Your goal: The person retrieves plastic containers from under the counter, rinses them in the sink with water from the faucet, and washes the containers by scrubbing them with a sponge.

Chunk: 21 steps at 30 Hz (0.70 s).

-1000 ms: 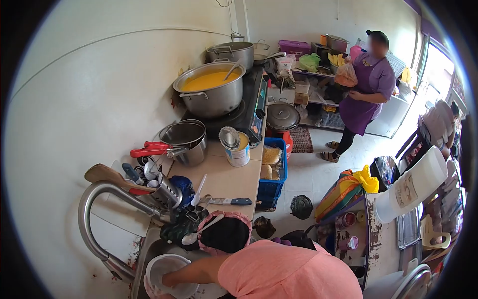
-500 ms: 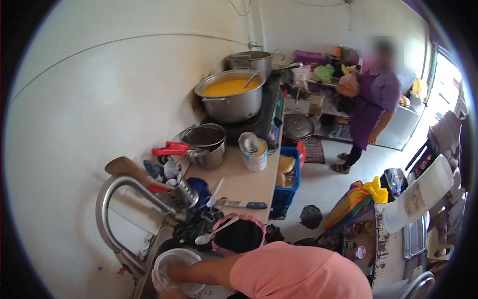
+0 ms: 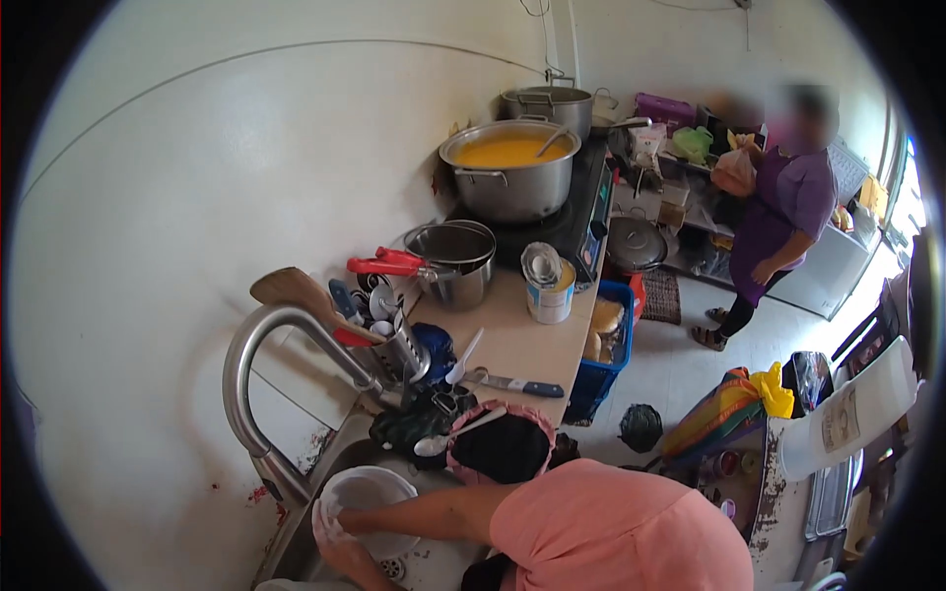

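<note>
A white plastic tub (image 3: 386,485) is in the metal sink (image 3: 445,561), its opening facing up and toward me. My right arm, in a pink sleeve, reaches across from the right, and my right hand (image 3: 349,521) is inside the tub against its left wall, its fingers hidden. From below, my left hand (image 3: 333,537), whitened with suds, grips the tub's outer left side. Right beside the tub the drain (image 3: 392,568) shows. Above the sink edge, a spoon (image 3: 459,433) lies across a pink-rimmed black item (image 3: 501,448) of unclear kind, next to a dark plastic bag (image 3: 409,426).
A curved faucet (image 3: 236,374) rises at the left. The counter holds a knife (image 3: 522,385), a utensil holder (image 3: 404,350), a steel pot (image 3: 463,286), an opened can (image 3: 550,298) and a big pot of yellow liquid (image 3: 517,192). A person in purple (image 3: 778,207) stands farther back.
My view has swung, so the scene sits farther right and the counter items higher. The sink drain has come into sight. Both hands stay at the tub.
</note>
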{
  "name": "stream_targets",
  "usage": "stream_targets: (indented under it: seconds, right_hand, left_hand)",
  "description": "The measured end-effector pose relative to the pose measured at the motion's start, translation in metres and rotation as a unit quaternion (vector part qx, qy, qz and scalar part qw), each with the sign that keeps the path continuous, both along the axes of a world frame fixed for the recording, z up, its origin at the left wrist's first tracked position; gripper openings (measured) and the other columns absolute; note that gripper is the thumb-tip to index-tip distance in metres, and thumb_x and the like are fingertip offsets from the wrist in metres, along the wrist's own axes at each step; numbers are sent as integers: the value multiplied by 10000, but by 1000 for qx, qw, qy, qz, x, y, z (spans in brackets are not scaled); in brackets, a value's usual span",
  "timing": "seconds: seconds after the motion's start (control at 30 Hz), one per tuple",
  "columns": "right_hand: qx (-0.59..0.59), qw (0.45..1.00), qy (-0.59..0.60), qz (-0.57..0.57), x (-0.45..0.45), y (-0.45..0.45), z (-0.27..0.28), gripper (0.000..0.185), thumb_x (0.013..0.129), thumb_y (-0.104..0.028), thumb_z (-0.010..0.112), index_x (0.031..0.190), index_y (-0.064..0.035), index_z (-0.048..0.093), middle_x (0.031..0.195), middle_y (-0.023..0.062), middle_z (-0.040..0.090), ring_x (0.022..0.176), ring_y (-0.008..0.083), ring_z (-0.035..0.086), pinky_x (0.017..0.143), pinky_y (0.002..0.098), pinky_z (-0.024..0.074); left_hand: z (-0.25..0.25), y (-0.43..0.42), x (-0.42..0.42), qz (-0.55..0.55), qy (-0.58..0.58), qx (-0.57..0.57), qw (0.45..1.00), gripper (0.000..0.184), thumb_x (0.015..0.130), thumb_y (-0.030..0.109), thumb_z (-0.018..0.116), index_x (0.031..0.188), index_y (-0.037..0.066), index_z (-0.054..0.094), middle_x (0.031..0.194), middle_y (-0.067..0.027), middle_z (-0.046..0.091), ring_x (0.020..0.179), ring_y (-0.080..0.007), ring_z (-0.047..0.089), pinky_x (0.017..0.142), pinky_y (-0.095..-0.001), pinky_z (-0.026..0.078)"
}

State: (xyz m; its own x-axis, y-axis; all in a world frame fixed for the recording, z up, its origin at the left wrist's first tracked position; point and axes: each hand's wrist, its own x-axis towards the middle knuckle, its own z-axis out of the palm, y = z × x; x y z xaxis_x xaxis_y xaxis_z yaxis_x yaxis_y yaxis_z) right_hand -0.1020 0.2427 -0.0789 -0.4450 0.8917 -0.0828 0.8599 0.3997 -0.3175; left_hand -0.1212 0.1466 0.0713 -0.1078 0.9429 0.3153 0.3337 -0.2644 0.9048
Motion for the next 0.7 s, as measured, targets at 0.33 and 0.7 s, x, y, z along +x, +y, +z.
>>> stream_targets:
  seconds: [0.33,0.7]
  right_hand:
    - [-20,1000,13,-14,21,-11,1,240,775,-146,505,902,-10,658,935,205,624,912,329,608,831,458,456]
    - [-40,999,17,0,20,-28,3,237,766,-171,520,889,-14,649,921,202,620,880,331,611,804,454,461]
  left_hand:
    - [11,-9,20,-21,-11,3,1000,392,857,86,415,1219,-51,478,1192,-185,518,1136,-251,493,966,-335,377]
    - [-6,-5,-1,-15,53,21,998,372,859,97,428,1203,-25,502,1167,-169,547,1070,-271,536,927,-339,403]
